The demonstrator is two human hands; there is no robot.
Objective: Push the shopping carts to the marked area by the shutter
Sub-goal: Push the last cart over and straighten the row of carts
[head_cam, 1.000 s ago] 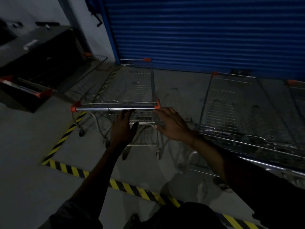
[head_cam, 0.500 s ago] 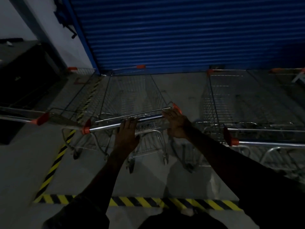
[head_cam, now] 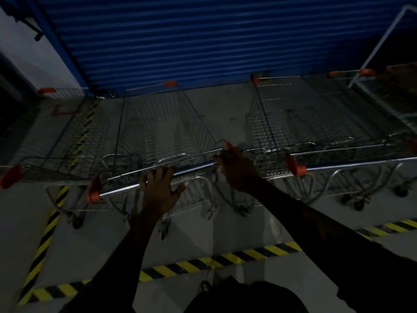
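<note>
We face the ribbed blue shutter [head_cam: 214,41] across the top of the frame. Our wire-mesh shopping cart [head_cam: 158,123] sits centre frame, inside the yellow-black floor tape [head_cam: 225,260], its long axis pointing at the shutter. Each grip, left hand [head_cam: 158,188] and right hand [head_cam: 234,170], is clamped round the chrome handle bar [head_cam: 121,189].

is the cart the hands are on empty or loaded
Empty: nothing but bare wire mesh shows inside the cart.

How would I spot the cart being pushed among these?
Face the blue roller shutter; silver wire carts with orange corners stand before it. Take the second cart from the left: only its chrome handle bar has the left hand and right hand gripping it.
</note>
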